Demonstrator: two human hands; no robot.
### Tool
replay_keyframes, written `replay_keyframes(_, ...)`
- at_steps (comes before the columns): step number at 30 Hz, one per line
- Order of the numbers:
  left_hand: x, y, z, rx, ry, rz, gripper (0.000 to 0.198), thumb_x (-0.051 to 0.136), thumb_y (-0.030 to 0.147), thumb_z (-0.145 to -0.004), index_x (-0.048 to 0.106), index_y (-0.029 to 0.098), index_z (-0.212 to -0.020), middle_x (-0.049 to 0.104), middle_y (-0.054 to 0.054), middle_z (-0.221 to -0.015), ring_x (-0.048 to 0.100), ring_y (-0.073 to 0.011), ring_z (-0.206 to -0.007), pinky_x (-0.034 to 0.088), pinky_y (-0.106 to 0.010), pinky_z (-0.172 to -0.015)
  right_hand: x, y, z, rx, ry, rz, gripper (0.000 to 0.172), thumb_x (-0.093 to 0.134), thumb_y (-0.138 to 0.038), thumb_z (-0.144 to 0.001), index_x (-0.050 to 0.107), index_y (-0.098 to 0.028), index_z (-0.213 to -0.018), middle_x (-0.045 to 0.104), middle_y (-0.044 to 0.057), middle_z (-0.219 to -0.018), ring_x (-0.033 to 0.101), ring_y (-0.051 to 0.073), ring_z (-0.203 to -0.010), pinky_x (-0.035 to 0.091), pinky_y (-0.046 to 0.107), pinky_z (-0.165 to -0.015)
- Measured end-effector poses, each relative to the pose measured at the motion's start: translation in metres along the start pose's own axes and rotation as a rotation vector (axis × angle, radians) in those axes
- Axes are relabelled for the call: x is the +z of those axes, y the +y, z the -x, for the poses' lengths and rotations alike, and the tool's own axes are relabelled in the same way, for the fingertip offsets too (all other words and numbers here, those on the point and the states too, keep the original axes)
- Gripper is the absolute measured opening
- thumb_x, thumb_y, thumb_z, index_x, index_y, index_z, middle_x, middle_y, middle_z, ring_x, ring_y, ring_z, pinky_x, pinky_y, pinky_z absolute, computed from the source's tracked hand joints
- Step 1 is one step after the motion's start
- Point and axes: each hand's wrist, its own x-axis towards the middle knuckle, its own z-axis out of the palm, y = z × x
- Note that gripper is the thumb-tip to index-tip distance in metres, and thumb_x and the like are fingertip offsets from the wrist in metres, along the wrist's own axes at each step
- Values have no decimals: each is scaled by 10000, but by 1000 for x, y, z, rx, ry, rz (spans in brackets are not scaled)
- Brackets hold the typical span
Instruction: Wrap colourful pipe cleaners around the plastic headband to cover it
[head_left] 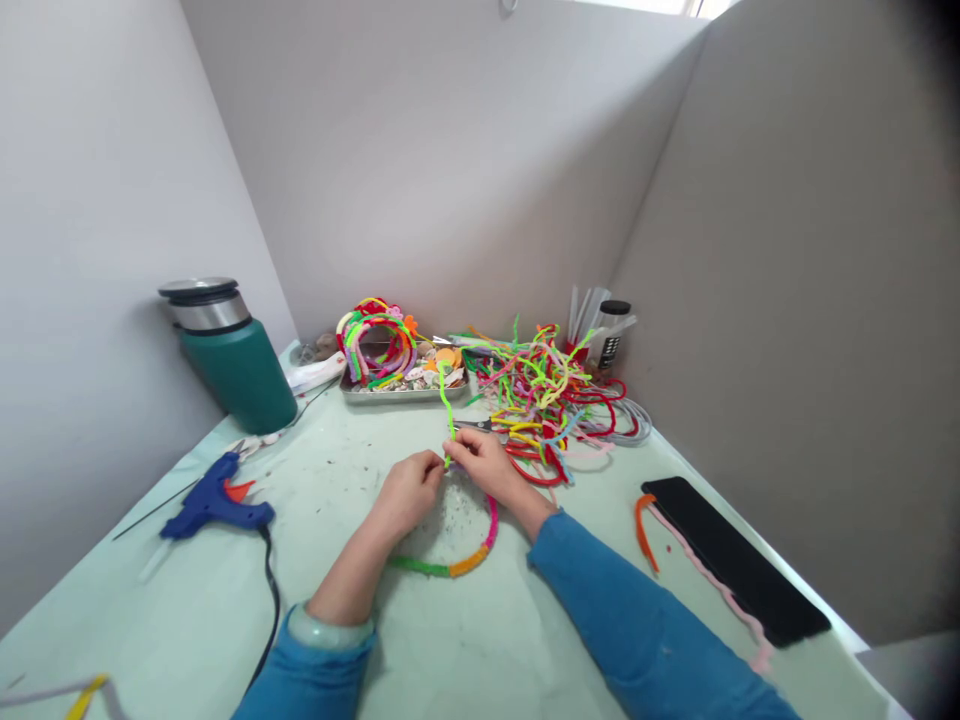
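My left hand (409,492) is closed in a pinch at the middle of the table, at the lower end of a bright green pipe cleaner (445,395). Pressed close beside it, my right hand (480,458) pinches the same green pipe cleaner, whose free end stands up above the fingers. A ring of fuzzy pipe cleaner (469,563), green, orange and pink, curves below both hands. Its upper part is hidden behind the hands, and the exact joint between the fingertips is too small to make out.
A metal tray (405,396) holds coiled rings and small pieces. Right of it lie tangled pipe cleaners (540,370) and scissors (480,426). A blue glue gun (217,503) and green bottle (238,370) stand left; a black phone-like slab (735,560) lies right.
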Motion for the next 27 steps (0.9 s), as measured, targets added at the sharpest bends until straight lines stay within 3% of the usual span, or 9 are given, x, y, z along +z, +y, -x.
replay_keyframes(9,2,-2,-3,-39,-23,96,292,352,299,-812,532,165,-625,516,13,-562,457,-115,-565,301,-220,-546,-3,-4,2,-49,-45,88,256,493,-305,-790,430,-157,-591,389,-45,-580,361,80,-570,281,195,-531)
replay_keyframes(17,-1,-1,0,-8,3,58,210,434,295,-777,595,163,-747,595,-3,-660,493,-116,-611,318,-212,-573,-3,-5,1,-38,-42,81,256,492,-301,-789,422,-157,-588,382,-49,-576,354,77,-566,275,195,-520)
replay_keyframes(27,0,-2,3,194,141,-140,149,464,258,-804,598,202,-776,633,-4,-760,542,-120,-674,354,-219,-637,-7,-6,1,64,-49,-151,286,514,-373,-773,465,-154,-596,396,-50,-552,358,74,-533,280,194,-497)
